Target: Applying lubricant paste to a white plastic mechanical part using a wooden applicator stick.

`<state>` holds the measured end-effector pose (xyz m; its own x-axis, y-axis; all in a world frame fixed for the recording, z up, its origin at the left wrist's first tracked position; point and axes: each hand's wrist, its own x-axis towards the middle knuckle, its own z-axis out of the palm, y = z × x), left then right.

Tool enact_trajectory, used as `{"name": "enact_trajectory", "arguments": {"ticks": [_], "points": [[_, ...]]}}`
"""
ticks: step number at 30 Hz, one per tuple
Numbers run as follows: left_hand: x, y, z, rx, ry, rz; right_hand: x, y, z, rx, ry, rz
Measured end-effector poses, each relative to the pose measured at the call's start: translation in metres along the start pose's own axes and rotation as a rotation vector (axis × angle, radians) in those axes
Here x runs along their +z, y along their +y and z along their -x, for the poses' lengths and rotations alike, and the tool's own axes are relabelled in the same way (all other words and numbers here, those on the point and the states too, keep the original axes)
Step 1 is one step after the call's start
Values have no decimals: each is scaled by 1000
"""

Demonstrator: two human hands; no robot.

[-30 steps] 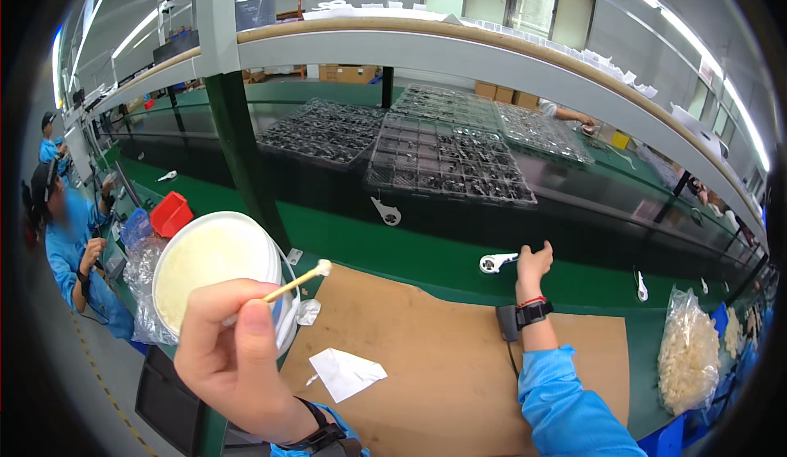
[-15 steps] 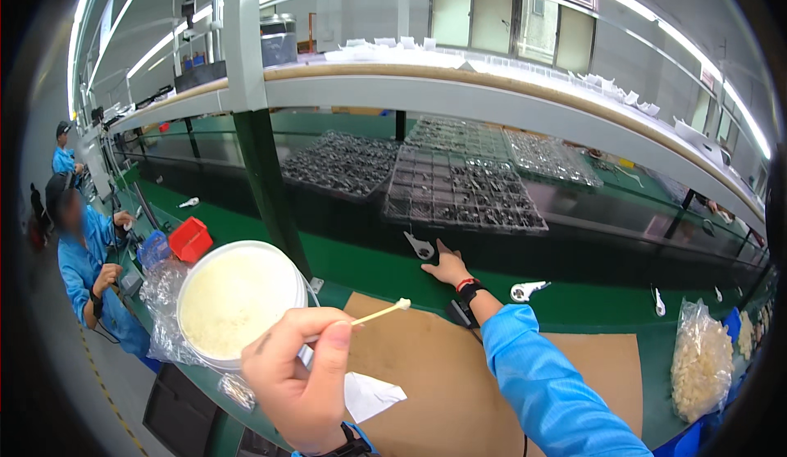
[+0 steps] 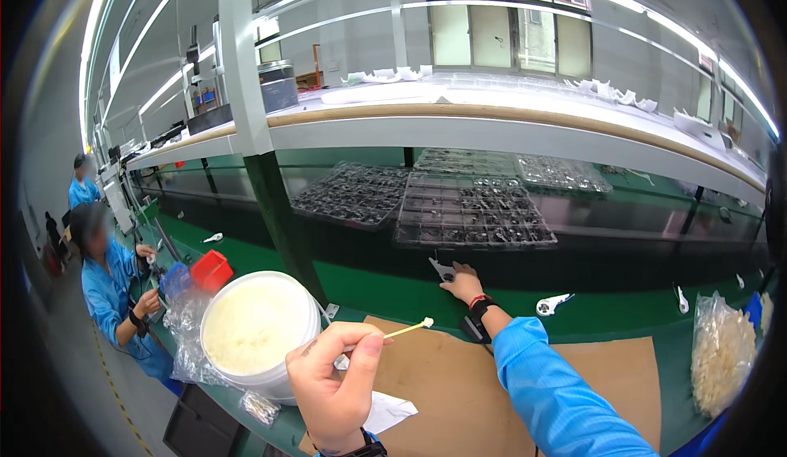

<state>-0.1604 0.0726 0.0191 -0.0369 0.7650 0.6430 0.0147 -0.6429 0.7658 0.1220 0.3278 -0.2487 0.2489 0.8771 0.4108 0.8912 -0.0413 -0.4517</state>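
Observation:
My left hand [image 3: 336,379] pinches a thin yellow cotton swab [image 3: 407,331], whose tip carries a pale blob. It is held in front of a white tub [image 3: 307,326] of cream-coloured paste [image 3: 254,326]. My right hand [image 3: 466,285] reaches out over the green belt, thumb and fingers apart at the near, rounded end of a white, handle-shaped plastic part [image 3: 441,269]. Whether the fingers touch that part is hard to see. Another white part [image 3: 554,304] of the same kind lies to the right on the belt. Under my left hand lies a white paper [image 3: 389,412].
Brown cardboard [image 3: 607,375] covers the bench before me. Compartment trays [image 3: 475,215] of dark parts stand behind, under a shelf [image 3: 508,133]. A green post [image 3: 283,219] rises behind the tub. A bag of pale pieces [image 3: 721,359] sits right; a red bin [image 3: 211,270] and co-workers are left.
The view has shifted, so most things sit lower and farther right. My right hand's fingers have come closer to the white part. My left hand still holds the swab.

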Motion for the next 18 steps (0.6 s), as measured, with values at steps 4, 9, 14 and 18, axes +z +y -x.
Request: {"name": "enact_trajectory", "arguments": {"ticks": [4, 9, 14, 18], "points": [[9, -1, 1, 18, -32, -23, -12, 10, 1, 5, -16, -61], [13, 5, 2, -36, -45, -63, -36, 10, 4, 24, -130, -234], [28, -3, 1, -59, -51, -83, -114, -64, 51, 38, -152, -986], [43, -9, 3, -44, -92, -120, -214, -111, 93, -152, -109, -1182]]}}
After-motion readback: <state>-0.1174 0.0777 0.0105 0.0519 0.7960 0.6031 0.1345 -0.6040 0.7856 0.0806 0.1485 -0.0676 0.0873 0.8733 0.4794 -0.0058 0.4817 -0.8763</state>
